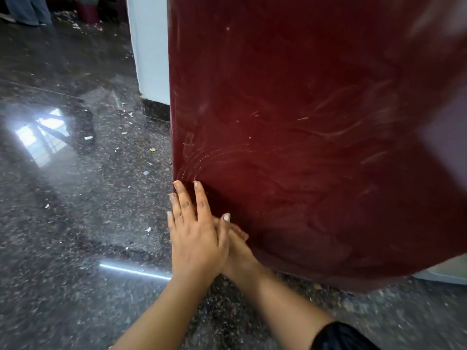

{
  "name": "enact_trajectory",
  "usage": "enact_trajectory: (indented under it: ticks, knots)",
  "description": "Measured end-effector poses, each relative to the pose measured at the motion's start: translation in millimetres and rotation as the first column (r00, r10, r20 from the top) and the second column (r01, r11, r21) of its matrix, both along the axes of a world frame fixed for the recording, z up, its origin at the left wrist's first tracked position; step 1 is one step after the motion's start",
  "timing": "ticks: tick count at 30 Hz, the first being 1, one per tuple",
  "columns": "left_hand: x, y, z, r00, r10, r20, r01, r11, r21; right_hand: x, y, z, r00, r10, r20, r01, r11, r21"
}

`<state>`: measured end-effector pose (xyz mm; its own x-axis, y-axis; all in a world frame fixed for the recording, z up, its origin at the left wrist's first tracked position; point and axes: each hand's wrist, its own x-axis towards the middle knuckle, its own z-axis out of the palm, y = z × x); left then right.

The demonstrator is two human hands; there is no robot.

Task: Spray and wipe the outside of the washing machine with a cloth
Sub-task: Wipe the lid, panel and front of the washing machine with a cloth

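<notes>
Low on washing machine (303, 122): left hand (195, 238), grip wide, atop right hand (240, 251), grip unclear.

The left hand (194, 238) is laid over the right hand (240, 251) on the washing machine (303, 122); a pillar (149, 46) is placed behind.

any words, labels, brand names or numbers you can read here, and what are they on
No readable text anywhere in this view.
Washing machine, red side panel: only streaks and specks, no label, brand or number showing.
Floor: only scattered bits and window glare, no writing.
</notes>
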<state>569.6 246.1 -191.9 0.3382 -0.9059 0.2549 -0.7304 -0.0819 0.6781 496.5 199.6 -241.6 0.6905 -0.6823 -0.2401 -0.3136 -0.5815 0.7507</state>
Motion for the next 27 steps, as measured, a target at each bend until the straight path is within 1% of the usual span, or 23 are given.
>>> enact_trajectory:
  ticks: [1, 2, 3, 4, 5, 6, 7, 9, 10, 12, 13, 15, 16, 18, 20, 21, 22, 25, 27]
  knots:
    - [-2, -3, 1, 1.000, 0.000, -0.011, -0.001, 1.000, -0.023, -5, 1, -11, 0.997, -0.057, -0.056, 0.062, 0.994, 0.087]
    - [-4, -4, 2, 0.999, -0.013, -0.030, 0.011, 0.999, -0.040, -11, 3, -12, 0.999, -0.043, -0.021, 0.045, 0.994, 0.102]
    - [-5, -5, 1, 0.999, -0.033, -0.043, 0.031, 0.998, -0.046, -22, 6, -7, 0.996, -0.065, -0.062, 0.068, 0.997, 0.047]
    - [-5, -5, -1, 0.998, -0.048, -0.036, 0.047, 0.998, -0.044, -32, 7, -11, 0.980, 0.031, -0.197, -0.031, 1.000, 0.006]
    - [-5, -4, -4, 0.998, -0.064, -0.020, 0.063, 0.997, -0.032, -43, 6, -10, 0.971, 0.120, -0.208, -0.123, 0.992, -0.004]
    - [-5, -1, -8, 0.996, -0.085, -0.005, 0.085, 0.996, -0.007, -58, 7, -3, 0.979, 0.168, -0.117, -0.170, 0.985, -0.005]
    - [-6, 1, -12, 0.994, -0.107, -0.002, 0.107, 0.994, 0.018, -71, 5, 4, 0.981, 0.175, -0.084, -0.179, 0.983, -0.043]
    - [-10, 4, -19, 0.989, -0.145, -0.006, 0.145, 0.988, 0.058, -96, -5, 17, 0.968, 0.251, 0.023, -0.249, 0.965, -0.080]
    - [-13, 5, -21, 0.987, -0.158, -0.014, 0.158, 0.985, 0.073, -102, -7, 23, 0.965, 0.240, 0.105, -0.231, 0.969, -0.089]
    - [-22, 5, -25, 0.983, -0.177, -0.051, 0.180, 0.980, 0.079, -112, -8, 30, 0.928, 0.255, 0.271, -0.225, 0.965, -0.137]
    - [-27, 4, -27, 0.982, -0.177, -0.071, 0.183, 0.980, 0.077, -116, -9, 30, 0.915, 0.251, 0.317, -0.211, 0.965, -0.155]
    - [-37, 3, -29, 0.978, -0.177, -0.107, 0.187, 0.979, 0.086, -130, -13, 25, 0.921, 0.288, 0.263, -0.236, 0.948, -0.213]
    - [-41, 3, -30, 0.976, -0.179, -0.124, 0.191, 0.977, 0.095, -141, -13, 20, 0.930, 0.291, 0.225, -0.247, 0.947, -0.206]
    - [-49, 3, -33, 0.971, -0.189, -0.147, 0.207, 0.971, 0.122, -168, -12, 14, 0.957, 0.262, 0.124, -0.244, 0.960, -0.139]
    - [-54, 4, -36, 0.967, -0.210, -0.147, 0.232, 0.961, 0.154, -199, -7, 10, 0.959, 0.278, 0.046, -0.269, 0.953, -0.140]
    - [-56, 5, -39, 0.964, -0.224, -0.143, 0.247, 0.954, 0.168, -213, -5, 10, 0.955, 0.288, 0.065, -0.273, 0.946, -0.173]
    - [-57, 6, -41, 0.962, -0.233, -0.140, 0.256, 0.950, 0.180, -224, -3, 12, 0.951, 0.286, 0.116, -0.257, 0.942, -0.217]
    - [-65, 7, -47, 0.954, -0.266, -0.136, 0.290, 0.931, 0.220, -231, 1, 25, 0.905, 0.252, 0.342, -0.116, 0.921, -0.372]
    - [-74, 7, -48, 0.946, -0.287, -0.152, 0.316, 0.920, 0.233, -221, 1, 25, 0.863, 0.248, 0.439, -0.046, 0.906, -0.420]
